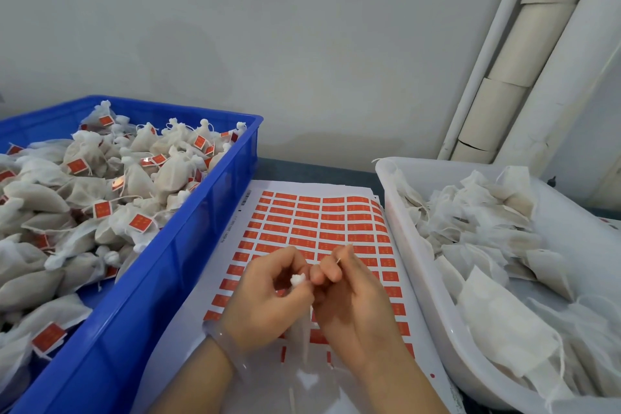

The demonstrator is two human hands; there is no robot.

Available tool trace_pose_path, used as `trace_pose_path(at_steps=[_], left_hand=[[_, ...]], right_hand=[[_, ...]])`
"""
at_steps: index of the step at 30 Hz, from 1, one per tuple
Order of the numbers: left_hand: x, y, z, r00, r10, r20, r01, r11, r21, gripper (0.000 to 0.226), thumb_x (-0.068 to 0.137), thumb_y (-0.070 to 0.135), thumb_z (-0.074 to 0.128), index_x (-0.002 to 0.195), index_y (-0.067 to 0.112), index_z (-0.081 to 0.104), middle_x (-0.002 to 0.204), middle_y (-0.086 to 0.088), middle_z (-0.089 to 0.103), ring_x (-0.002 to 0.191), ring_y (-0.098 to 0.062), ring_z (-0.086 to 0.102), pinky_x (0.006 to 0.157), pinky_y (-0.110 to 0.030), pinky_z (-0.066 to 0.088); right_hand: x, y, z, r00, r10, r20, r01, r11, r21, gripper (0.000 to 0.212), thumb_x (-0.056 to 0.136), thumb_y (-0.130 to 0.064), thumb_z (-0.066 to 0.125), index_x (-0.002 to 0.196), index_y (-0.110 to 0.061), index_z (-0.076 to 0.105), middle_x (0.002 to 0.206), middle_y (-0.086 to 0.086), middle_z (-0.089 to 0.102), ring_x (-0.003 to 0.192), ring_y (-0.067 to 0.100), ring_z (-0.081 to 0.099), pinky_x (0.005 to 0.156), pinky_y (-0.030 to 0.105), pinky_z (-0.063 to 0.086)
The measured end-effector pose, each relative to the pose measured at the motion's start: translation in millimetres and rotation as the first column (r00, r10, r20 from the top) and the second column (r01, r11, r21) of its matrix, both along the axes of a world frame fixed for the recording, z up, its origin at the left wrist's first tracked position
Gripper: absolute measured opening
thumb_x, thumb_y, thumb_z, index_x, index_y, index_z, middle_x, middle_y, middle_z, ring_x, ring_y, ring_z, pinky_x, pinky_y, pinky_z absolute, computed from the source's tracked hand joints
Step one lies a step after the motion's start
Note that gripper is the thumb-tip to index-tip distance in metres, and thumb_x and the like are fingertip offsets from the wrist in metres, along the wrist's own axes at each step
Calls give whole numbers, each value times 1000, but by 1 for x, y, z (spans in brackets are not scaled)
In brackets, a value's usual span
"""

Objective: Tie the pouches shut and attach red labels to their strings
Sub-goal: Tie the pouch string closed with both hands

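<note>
My left hand (265,296) pinches the gathered white neck of a small pouch (298,279), whose body hangs down between my hands. My right hand (349,296) is closed beside it, fingers pinching the pouch's thin string (338,260), which sticks up past the fingertips. Both hands hover over a white sheet of red labels (319,222) lying on the table. The lower part of the pouch is mostly hidden by my hands.
A blue crate (188,245) on the left holds several tied pouches with red labels. A white tub (413,245) on the right holds several flat, untied pouches. A grey wall stands behind, with pale pipes (524,54) at the right.
</note>
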State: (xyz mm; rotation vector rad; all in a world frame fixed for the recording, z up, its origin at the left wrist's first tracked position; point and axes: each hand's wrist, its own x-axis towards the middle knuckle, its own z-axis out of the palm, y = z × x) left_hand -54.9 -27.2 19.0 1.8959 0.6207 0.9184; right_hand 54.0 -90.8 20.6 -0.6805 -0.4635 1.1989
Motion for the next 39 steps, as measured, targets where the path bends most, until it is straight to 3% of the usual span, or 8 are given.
trace_pose_path(at_steps=[6,11,16,20,27,32,36,39], left_hand=[[-6,0,-1,998,-53,-22,52,997,-54,5,67,18,57,63,17,54,67,-1,62,70,-17,62,67,-21,53],[-10,-1,-2,996,-81,-32,81,997,5,4,67,19,54,64,17,53,70,-5,62,74,-25,61,71,-33,56],[-2,-2,0,998,-57,-10,57,998,23,12,75,11,61,66,18,56,63,8,59,65,-8,58,59,-15,47],[1,-2,-3,998,-36,-45,37,999,34,20,79,1,65,72,18,59,70,9,62,72,-6,59,61,-13,48],[-7,3,-8,997,-73,-20,74,993,87,15,62,37,52,65,22,52,66,0,60,66,-16,58,61,-22,53],[-10,5,-11,987,-157,-39,161,970,181,13,68,34,54,71,21,52,66,4,60,67,-23,60,63,-34,55],[-4,2,-10,996,-92,-8,92,988,126,6,69,38,53,69,33,55,68,12,61,70,-13,61,63,-18,48],[2,1,-8,999,-8,34,5,996,88,10,80,22,60,72,28,60,69,13,64,73,-7,63,63,-13,48]], right_hand=[[-1,-1,-6,995,66,72,-62,997,-54,35,83,-30,49,51,-16,51,49,1,42,50,11,45,66,27,51],[-4,-2,-5,997,70,28,-70,997,-25,34,85,-24,49,54,-11,50,48,3,37,46,13,43,67,30,53],[1,0,-1,999,26,-31,-26,1000,-11,30,78,-30,52,53,-13,55,49,2,40,48,12,43,62,27,51],[4,1,-2,997,3,-82,-4,1000,-15,30,79,-30,52,55,-13,55,50,2,41,48,12,44,56,27,47],[-1,-2,-1,993,91,76,-89,996,-29,40,85,-28,47,47,-15,47,47,0,39,45,11,40,54,24,47],[-1,-3,-3,981,102,165,-77,986,-150,52,94,-31,41,44,-18,43,43,-1,34,41,9,32,45,22,35],[-1,-2,2,999,30,-14,-31,998,-57,35,83,-29,52,51,-15,56,46,0,42,42,10,43,42,22,42],[1,-1,3,994,6,-109,-4,1000,20,32,80,-28,52,55,-13,64,51,3,52,47,13,53,44,23,46]])
